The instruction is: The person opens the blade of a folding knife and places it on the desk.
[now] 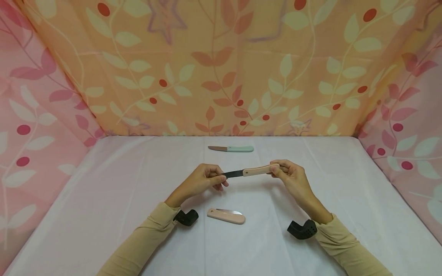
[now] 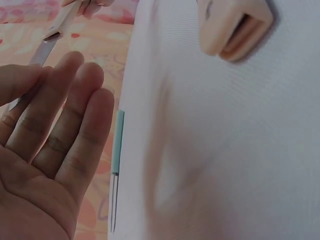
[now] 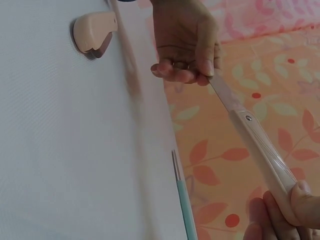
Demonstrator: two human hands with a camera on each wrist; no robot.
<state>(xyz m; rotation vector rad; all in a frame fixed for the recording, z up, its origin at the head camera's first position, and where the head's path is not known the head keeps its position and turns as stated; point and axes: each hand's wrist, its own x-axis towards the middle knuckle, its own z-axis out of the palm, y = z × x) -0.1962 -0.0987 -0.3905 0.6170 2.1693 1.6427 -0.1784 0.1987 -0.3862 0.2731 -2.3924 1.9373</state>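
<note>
An unfolded folding knife with a beige handle [image 1: 259, 170] is held above the table between both hands. My left hand [image 1: 202, 180] pinches its blade [image 3: 225, 92] near the tip between thumb and index finger; the other fingers extend loosely, as the left wrist view shows. The far end of the handle is gripped by my right hand [image 1: 293, 179], thumb on the near side. Below them on the cloth lies a second beige folding knife [image 1: 226, 216], its blade folded into the handle. Farther back lies a mint-green folding knife [image 1: 239, 148] with its blade out to the left.
A white cloth [image 1: 138, 245] covers the table. Patterned orange fabric [image 1: 193, 76] hangs along the back edge, and pink leafy fabric [image 1: 31, 115] stands at both sides. Black wrist devices [image 1: 302, 229] sit at both sleeve cuffs.
</note>
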